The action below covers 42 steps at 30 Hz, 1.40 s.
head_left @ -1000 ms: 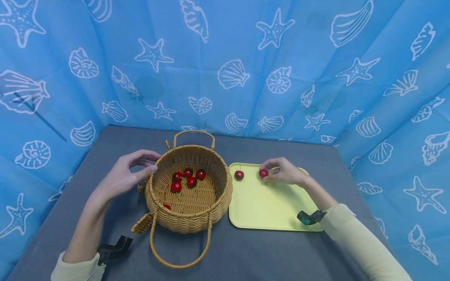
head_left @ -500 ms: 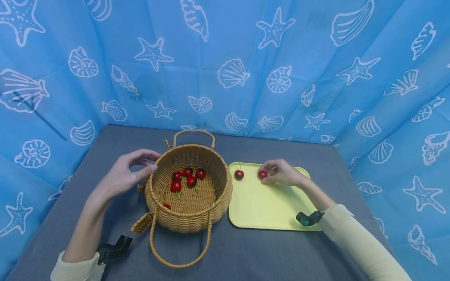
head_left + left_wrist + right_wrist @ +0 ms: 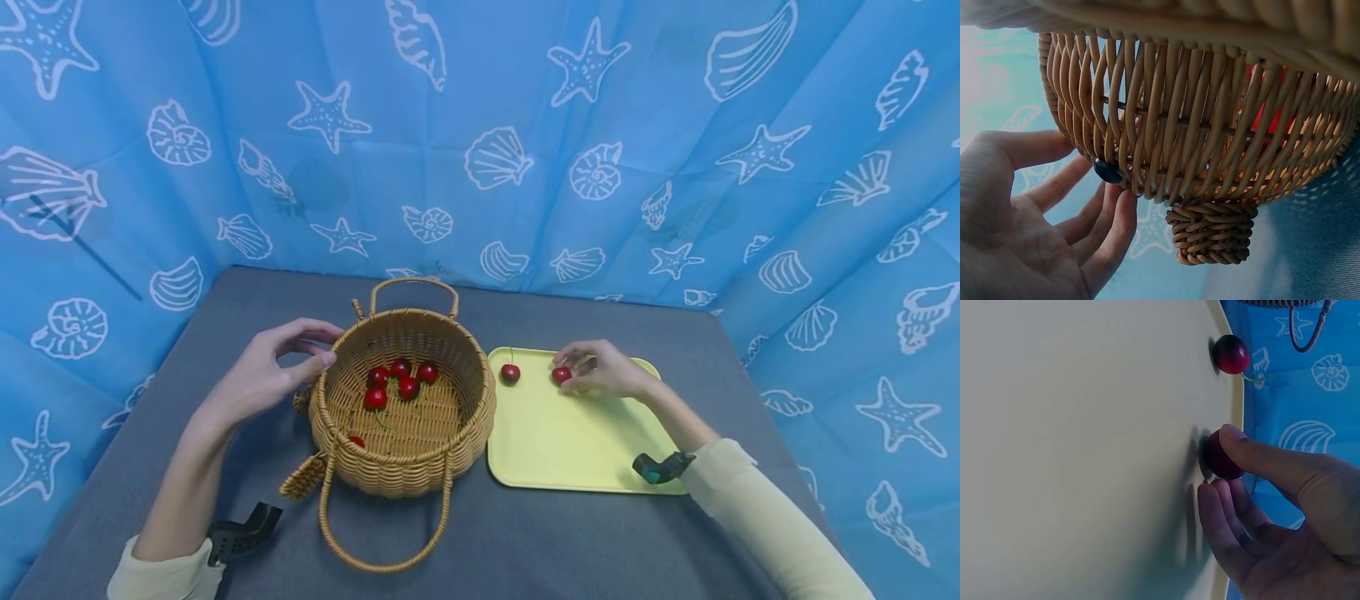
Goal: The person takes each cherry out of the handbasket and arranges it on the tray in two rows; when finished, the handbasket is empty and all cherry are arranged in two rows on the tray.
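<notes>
In the head view, a round wicker basket [image 3: 405,479] holds several dark red cherries [image 3: 408,388]. My left hand [image 3: 258,375] touches the basket's left side near the rim, fingertips and thumb against the weave; the left wrist view shows the fingers [image 3: 1102,240] loosely extended along the wicker wall. On the yellow tray [image 3: 577,450] to the right, my right hand [image 3: 603,369] pinches a cherry [image 3: 561,375] between thumb and fingers. The right wrist view shows the thumb on top of that cherry [image 3: 1219,456], low over the tray. Another cherry [image 3: 510,374], stem up, lies at the tray's back left.
The basket's handle [image 3: 386,569] lies folded toward the front, and another handle [image 3: 414,282] stands at the back. A wicker flap [image 3: 302,477] sticks out at the basket's lower left. Grey cloth [image 3: 525,542] covers the table; a blue shell-print curtain [image 3: 480,125] surrounds it.
My right hand and the cherry at its fingers have shifted very slightly left over the tray. The left hand and the basket have stayed in place.
</notes>
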### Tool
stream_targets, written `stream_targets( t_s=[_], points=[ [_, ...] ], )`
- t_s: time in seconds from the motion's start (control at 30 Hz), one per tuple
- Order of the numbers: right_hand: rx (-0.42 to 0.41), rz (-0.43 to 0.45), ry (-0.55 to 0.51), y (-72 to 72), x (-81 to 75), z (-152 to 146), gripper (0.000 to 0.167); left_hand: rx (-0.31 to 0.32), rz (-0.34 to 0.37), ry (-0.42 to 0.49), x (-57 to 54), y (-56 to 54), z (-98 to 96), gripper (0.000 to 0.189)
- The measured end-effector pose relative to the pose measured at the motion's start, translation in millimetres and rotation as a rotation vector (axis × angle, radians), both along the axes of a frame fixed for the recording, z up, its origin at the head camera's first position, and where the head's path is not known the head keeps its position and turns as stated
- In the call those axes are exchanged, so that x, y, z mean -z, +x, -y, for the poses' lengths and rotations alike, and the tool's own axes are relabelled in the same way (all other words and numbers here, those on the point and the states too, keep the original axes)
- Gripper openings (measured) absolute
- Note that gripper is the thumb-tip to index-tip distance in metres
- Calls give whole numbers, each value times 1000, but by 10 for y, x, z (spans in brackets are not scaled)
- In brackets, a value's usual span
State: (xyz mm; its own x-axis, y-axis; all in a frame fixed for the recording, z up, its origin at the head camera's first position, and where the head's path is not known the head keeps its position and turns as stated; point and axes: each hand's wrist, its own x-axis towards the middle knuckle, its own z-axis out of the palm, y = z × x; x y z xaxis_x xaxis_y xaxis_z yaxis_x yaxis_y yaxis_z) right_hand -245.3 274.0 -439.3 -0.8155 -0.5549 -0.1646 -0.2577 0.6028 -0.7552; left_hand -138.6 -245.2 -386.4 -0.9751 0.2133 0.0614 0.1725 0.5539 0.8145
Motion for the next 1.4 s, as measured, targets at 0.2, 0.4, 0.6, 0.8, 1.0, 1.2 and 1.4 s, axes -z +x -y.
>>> stream_targets(
  t_s=[0.2, 0.4, 0.6, 0.8, 1.0, 1.2, 1.4],
  points=[
    [-8, -22, -10, 27, -57, -50, 44, -3, 3, 2, 1, 4, -1, 38],
    [13, -26, 16, 56, -186, -99, 44, 0, -2, -1, 5, 2, -3, 39],
    [57, -44, 5, 41, -409, -98, 42, 1, -10, -2, 7, 0, -2, 38],
    [34, -131, -12, -14, -655, 35, 39, 1, -14, -6, 14, 4, 0, 39],
    [-18, -167, -4, -50, -953, 356, 39, 2, -23, -4, 11, 9, 0, 38],
    [-82, -153, -64, -18, -1208, 766, 42, 4, -23, -6, 10, 7, -4, 38],
    [-179, -146, -116, 0, -1395, 1215, 41, 4, -24, -6, 10, 6, -5, 38]
  ],
)
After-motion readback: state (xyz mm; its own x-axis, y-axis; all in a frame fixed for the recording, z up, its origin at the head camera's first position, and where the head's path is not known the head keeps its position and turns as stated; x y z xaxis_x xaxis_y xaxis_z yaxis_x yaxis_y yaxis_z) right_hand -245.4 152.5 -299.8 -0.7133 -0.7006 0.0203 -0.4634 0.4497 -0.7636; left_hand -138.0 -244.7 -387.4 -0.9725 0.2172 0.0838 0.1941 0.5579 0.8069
